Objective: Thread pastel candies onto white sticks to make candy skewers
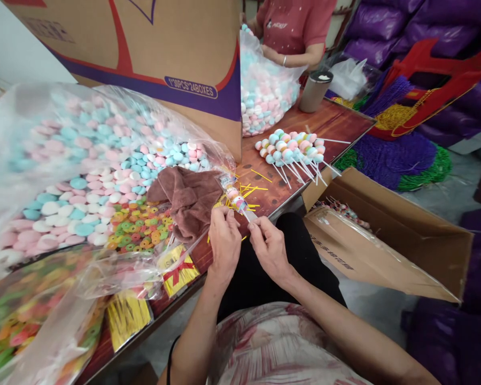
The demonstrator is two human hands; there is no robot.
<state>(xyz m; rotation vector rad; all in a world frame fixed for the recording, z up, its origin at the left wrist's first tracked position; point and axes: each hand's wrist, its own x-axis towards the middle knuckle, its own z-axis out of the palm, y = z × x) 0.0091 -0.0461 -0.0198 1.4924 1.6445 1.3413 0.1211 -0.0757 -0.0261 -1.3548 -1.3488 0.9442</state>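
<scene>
A candy skewer (235, 199) in a clear wrapper points up and away between my hands, with pastel marshmallow pieces on a white stick. My right hand (269, 246) pinches the wrapped lower end. My left hand (224, 235) is closed at the skewer's left side, fingertips against the wrapper; its exact grip is partly hidden. Yellow twist ties (250, 193) lie scattered on the table just beyond. Left of them is a crumpled brown cloth (186, 198).
Pastel candies (92, 187) and gummy rings (140, 224) spill from plastic bags on the left. Finished-looking skewers (291, 147) are piled near the table's right edge. An open carton (385, 251) stands at right; a tall carton (144, 59) stands behind. Across the table, a person (294, 32) handles a candy bag.
</scene>
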